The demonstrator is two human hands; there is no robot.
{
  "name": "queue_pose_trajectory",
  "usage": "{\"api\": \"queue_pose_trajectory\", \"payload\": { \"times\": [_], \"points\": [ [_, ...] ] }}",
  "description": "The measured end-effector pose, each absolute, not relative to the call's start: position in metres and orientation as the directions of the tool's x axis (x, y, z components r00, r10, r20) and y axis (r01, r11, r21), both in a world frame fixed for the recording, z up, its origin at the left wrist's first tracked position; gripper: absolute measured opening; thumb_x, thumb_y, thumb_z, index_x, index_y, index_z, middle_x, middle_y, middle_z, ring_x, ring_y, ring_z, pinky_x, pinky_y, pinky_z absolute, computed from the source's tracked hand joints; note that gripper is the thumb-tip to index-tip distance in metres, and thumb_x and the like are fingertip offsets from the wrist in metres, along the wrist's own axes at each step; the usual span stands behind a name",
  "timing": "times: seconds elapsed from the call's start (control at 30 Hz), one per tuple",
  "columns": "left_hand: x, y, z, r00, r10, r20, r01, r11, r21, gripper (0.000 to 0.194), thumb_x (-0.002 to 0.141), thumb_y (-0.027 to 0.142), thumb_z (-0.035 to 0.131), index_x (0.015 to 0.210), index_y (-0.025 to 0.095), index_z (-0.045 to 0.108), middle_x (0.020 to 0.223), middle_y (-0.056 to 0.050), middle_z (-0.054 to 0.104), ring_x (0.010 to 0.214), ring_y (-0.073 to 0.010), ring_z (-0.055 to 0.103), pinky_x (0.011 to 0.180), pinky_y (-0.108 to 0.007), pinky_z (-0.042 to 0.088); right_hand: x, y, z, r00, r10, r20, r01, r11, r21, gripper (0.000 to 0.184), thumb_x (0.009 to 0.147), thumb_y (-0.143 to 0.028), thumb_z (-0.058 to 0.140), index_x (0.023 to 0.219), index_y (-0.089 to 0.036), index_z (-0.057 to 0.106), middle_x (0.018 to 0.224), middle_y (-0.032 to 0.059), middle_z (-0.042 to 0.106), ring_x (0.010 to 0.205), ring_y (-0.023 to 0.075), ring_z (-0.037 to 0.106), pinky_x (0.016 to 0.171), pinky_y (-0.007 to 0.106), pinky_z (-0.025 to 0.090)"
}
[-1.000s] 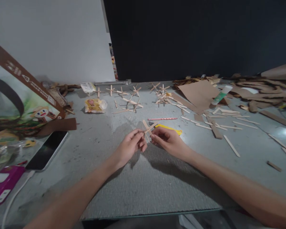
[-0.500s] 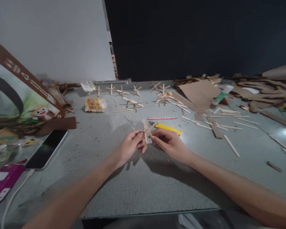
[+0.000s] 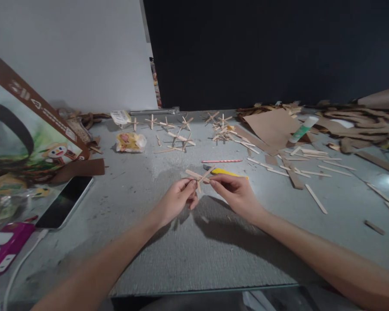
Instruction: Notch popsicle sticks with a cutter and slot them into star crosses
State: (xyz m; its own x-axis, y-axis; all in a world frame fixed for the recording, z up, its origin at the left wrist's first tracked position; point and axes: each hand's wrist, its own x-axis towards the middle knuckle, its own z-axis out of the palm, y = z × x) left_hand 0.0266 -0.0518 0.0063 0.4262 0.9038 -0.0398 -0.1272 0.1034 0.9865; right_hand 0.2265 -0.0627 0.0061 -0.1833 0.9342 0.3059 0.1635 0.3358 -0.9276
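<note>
Between my hands, just above the table, is a small star-like piece of crossed wooden craft sticks (image 3: 203,176). My left hand (image 3: 181,194) pinches it near its middle from the left. The thumb and fingertips of my right hand (image 3: 235,192) are closed on the end of one stick at the right. Just beyond my right hand lies a yellow utility knife (image 3: 228,173), partly covered by the fingers. A red patterned pencil (image 3: 222,161) rests behind the knife. Further back stand several similar crossed-stick pieces (image 3: 181,139).
Loose craft sticks (image 3: 316,198) and brown cardboard (image 3: 272,127) are spread on the right, with a glue stick (image 3: 304,129). At the left are a phone (image 3: 65,203) on a white cable, a purple object (image 3: 14,246), a wrapped snack (image 3: 130,142) and a printed bag (image 3: 35,125).
The crossed-stick piece has turned in my fingers, its long stick now pointing to the upper left. My right hand has shifted slightly right; my left hand stays nearly in place.
</note>
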Motion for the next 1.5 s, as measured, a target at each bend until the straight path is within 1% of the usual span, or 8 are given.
{"api": "queue_pose_trajectory", "payload": {
  "times": [0.17,0.43,0.8,1.0,1.07,1.23,1.4,1.5],
  "points": [
    [0.031,-0.054,-0.003,0.449,0.891,-0.065,-0.067,0.105,0.992,0.043,0.093,0.061,0.065,0.091,0.019,0.061,0.059,0.006,0.049,0.047,-0.01,0.047,0.05,-0.025,0.034,0.225,-0.062,0.007,-0.211,0.951,0.224,0.081,0.246,-0.966,0.039,0.093,-0.056,0.069,0.079,-0.02,0.075,0.067,0.0014,0.064,0.057,0.0137,0.055,0.055,0.028,0.046],
    [0.042,-0.061,-0.002,0.422,0.905,-0.052,-0.163,0.132,0.978,0.044,0.09,0.064,0.067,0.088,0.021,0.059,0.069,0.002,0.056,0.055,-0.0121,0.052,0.049,-0.025,0.041,0.212,-0.071,0.001,-0.172,0.972,0.161,-0.133,0.139,-0.981,0.037,0.092,-0.058,0.073,0.093,-0.02,0.073,0.077,0.0036,0.075,0.063,0.0161,0.07,0.062,0.032,0.061],
    [0.042,-0.066,0.005,0.457,0.889,0.02,-0.119,0.04,0.992,0.045,0.096,0.062,0.059,0.085,0.019,0.059,0.075,-0.002,0.062,0.054,-0.0102,0.05,0.051,-0.025,0.039,0.212,-0.074,0.003,-0.14,0.951,0.275,-0.031,0.273,-0.962,0.035,0.099,-0.055,0.064,0.089,-0.021,0.065,0.067,-0.0005,0.068,0.056,0.014,0.065,0.056,0.029,0.057],
    [0.038,-0.062,0.009,0.385,0.923,0.0,-0.167,0.069,0.984,0.042,0.092,0.059,0.066,0.079,0.02,0.057,0.056,0.009,0.032,0.048,-0.0093,0.038,0.05,-0.024,0.037,0.222,-0.066,0.004,-0.213,0.915,0.342,-0.066,0.335,-0.94,0.036,0.098,-0.049,0.07,0.121,-0.025,0.056,0.079,-0.0016,0.07,0.071,0.0152,0.068,0.07,0.031,0.057],
    [0.036,-0.06,0.011,0.394,0.919,-0.012,-0.16,0.082,0.984,0.041,0.092,0.057,0.066,0.077,0.021,0.055,0.056,0.01,0.03,0.047,-0.0092,0.038,0.051,-0.024,0.037,0.225,-0.064,0.006,-0.205,0.91,0.361,-0.066,0.355,-0.932,0.031,0.1,-0.049,0.067,0.117,-0.025,0.058,0.077,-0.0016,0.068,0.069,0.0148,0.066,0.068,0.031,0.056],
    [0.033,-0.058,0.009,0.384,0.921,-0.056,-0.204,0.144,0.968,0.043,0.091,0.057,0.068,0.074,0.021,0.051,0.056,0.01,0.033,0.047,-0.0089,0.043,0.052,-0.024,0.036,0.229,-0.065,0.012,-0.234,0.898,0.372,0.003,0.384,-0.923,0.026,0.101,-0.047,0.065,0.095,-0.022,0.063,0.077,0.0023,0.071,0.069,0.0156,0.067,0.067,0.032,0.056],
    [0.031,-0.057,0.003,0.394,0.919,-0.01,-0.304,0.141,0.942,0.047,0.093,0.062,0.068,0.078,0.02,0.052,0.06,0.008,0.045,0.05,-0.0093,0.052,0.055,-0.024,0.042,0.23,-0.069,0.011,-0.253,0.855,0.453,0.233,0.508,-0.829,0.018,0.1,-0.039,0.065,0.099,-0.021,0.068,0.08,0.0041,0.074,0.07,0.017,0.071,0.068,0.032,0.057],
    [0.031,-0.057,0.005,0.4,0.916,-0.015,-0.344,0.165,0.924,0.041,0.092,0.056,0.073,0.088,0.02,0.054,0.064,0.006,0.055,0.053,-0.0107,0.058,0.057,-0.025,0.046,0.229,-0.068,0.009,-0.244,0.867,0.436,0.262,0.491,-0.831,0.021,0.1,-0.038,0.064,0.105,-0.02,0.072,0.079,0.0038,0.074,0.069,0.0171,0.071,0.07,0.033,0.057]
  ]
}}
